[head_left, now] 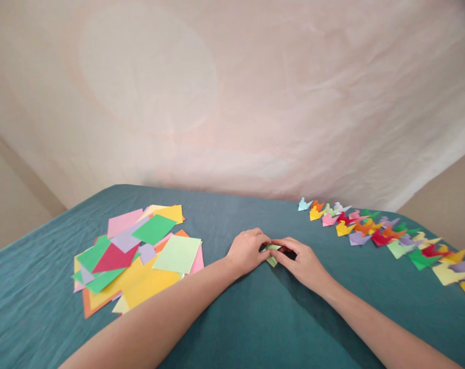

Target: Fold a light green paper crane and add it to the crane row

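Note:
Between my two hands, at the middle of the table, is a small folded piece of pale green paper [272, 261]. My left hand [248, 251] pinches it from the left with thumb and fingers. From the other side my right hand [299, 260] grips it, thumb below and fingertips above. The fingertips of both hands nearly meet and cover much of the paper, so its exact fold is hidden. To the left lies a loose pile of coloured paper squares, with a light green sheet [177, 254] on top. Rows of folded paper cranes [365, 226] stand on the right.
A dark teal cloth [225, 328] covers the table. Behind the far edge hangs a pale, wrinkled sheet [255, 102]. The paper pile, with a yellow sheet [151, 282], is close to my left forearm. The cranes run diagonally toward the right edge.

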Demonstrator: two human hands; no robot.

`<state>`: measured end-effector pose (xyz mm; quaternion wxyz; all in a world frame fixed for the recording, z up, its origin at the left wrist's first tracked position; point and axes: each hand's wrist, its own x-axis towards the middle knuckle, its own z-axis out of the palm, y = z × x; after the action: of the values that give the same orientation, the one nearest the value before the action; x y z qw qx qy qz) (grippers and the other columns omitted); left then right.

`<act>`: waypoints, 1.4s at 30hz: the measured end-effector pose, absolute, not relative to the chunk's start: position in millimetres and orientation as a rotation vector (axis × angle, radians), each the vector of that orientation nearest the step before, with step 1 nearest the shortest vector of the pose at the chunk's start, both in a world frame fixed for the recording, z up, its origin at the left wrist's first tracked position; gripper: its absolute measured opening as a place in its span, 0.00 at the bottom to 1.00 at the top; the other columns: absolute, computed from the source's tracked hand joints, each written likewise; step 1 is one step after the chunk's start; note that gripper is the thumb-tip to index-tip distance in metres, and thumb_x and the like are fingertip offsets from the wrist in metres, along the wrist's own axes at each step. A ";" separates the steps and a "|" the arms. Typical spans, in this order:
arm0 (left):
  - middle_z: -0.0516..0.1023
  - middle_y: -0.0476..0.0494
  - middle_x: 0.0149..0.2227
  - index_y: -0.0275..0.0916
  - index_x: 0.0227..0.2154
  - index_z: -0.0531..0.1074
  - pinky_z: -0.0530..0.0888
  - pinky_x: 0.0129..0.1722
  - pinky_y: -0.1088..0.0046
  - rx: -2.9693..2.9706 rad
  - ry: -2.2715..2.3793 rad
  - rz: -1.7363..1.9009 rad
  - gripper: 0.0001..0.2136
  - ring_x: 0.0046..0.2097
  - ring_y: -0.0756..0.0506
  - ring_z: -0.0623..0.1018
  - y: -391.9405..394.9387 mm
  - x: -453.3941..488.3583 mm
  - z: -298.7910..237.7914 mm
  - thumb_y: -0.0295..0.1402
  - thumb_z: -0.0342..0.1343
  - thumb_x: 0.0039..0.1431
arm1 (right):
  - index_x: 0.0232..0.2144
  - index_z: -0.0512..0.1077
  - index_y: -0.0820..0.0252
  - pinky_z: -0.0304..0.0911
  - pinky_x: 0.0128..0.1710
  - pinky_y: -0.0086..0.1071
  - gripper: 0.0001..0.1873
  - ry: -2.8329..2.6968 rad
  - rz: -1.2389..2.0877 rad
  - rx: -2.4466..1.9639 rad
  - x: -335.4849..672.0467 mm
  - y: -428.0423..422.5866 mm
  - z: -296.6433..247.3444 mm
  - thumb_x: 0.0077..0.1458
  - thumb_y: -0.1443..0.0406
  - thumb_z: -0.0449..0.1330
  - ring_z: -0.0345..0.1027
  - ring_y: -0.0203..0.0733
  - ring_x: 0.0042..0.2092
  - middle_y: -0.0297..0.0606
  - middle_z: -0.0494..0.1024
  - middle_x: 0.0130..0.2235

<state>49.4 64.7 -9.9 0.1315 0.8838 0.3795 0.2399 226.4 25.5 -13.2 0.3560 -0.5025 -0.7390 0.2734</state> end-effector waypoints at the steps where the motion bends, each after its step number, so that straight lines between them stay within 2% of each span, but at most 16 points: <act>1: 0.73 0.47 0.36 0.41 0.36 0.74 0.68 0.38 0.75 2.566 1.113 0.695 0.07 0.38 0.47 0.73 64.2 49.7 -10.0 0.34 0.55 0.54 | 0.41 0.73 0.56 0.63 0.37 0.31 0.12 -1.902 0.695 -1.294 225.9 25.0 -13.6 0.54 0.62 0.56 0.68 0.39 0.36 0.36 0.74 0.36; 13: 0.73 0.45 0.37 0.41 0.44 0.73 0.68 0.43 0.74 2.442 0.870 0.715 0.12 0.40 0.48 0.73 61.4 36.7 -5.2 0.34 0.52 0.58 | 0.40 0.75 0.56 0.63 0.41 0.32 0.13 -1.870 0.667 -1.325 224.3 24.7 -13.7 0.56 0.61 0.54 0.70 0.41 0.40 0.38 0.76 0.40; 23: 0.75 0.47 0.36 0.44 0.41 0.75 0.69 0.41 0.75 2.312 0.977 0.716 0.11 0.38 0.48 0.73 65.4 42.8 -8.5 0.35 0.53 0.57 | 0.40 0.74 0.56 0.64 0.42 0.35 0.13 -1.874 0.661 -1.316 224.4 23.7 -14.6 0.57 0.61 0.53 0.70 0.43 0.42 0.40 0.76 0.42; 42: 0.76 0.48 0.31 0.42 0.34 0.78 0.69 0.34 0.77 2.270 1.073 0.758 0.10 0.34 0.49 0.74 68.5 49.1 -12.1 0.39 0.54 0.54 | 0.41 0.74 0.56 0.63 0.43 0.36 0.13 -1.907 0.684 -1.273 225.6 25.2 -15.6 0.57 0.63 0.53 0.69 0.43 0.42 0.40 0.75 0.43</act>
<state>49.1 68.5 -12.1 0.2564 0.8366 0.3954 0.2794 225.6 25.2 -15.6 0.3659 -0.4951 -0.7417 0.2661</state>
